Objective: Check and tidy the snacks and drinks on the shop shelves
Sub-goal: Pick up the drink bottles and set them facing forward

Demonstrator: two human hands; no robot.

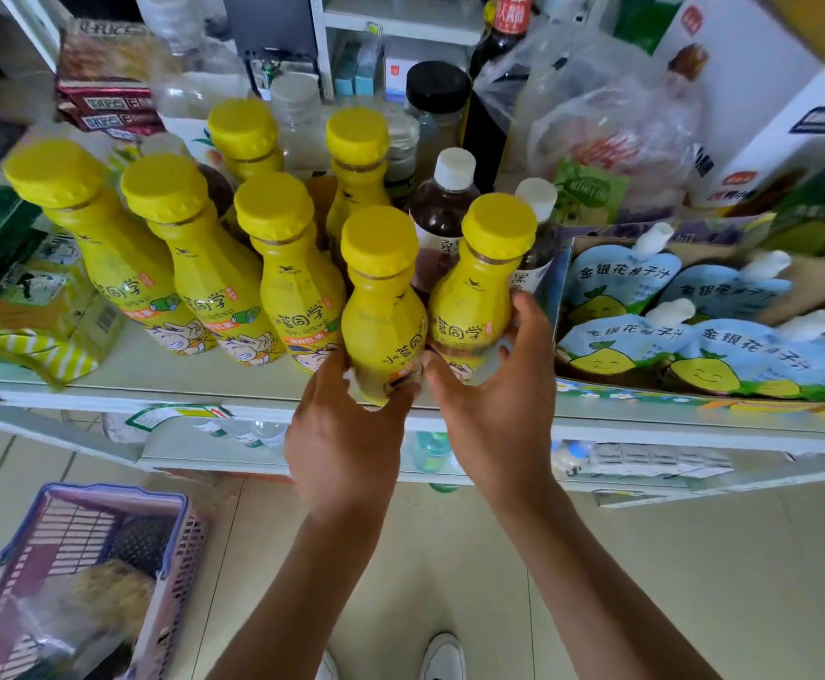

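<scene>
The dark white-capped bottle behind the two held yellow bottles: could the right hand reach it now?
Probably not: the right hand grips a yellow bottle standing in front of the dark bottle.

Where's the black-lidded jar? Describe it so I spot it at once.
On the white shelf, look behind the yellow-capped yellow bottles to the tall dark bottle with a red label. The jar stands just left of it, the only container with a wide black lid.

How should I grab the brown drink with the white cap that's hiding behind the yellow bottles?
I'd reach down from above and grip the neck under the white cap of the brown drink. The front yellow bottle in the left hand and the right yellow bottle in the right hand stand before its body, so only its top is free.
</scene>
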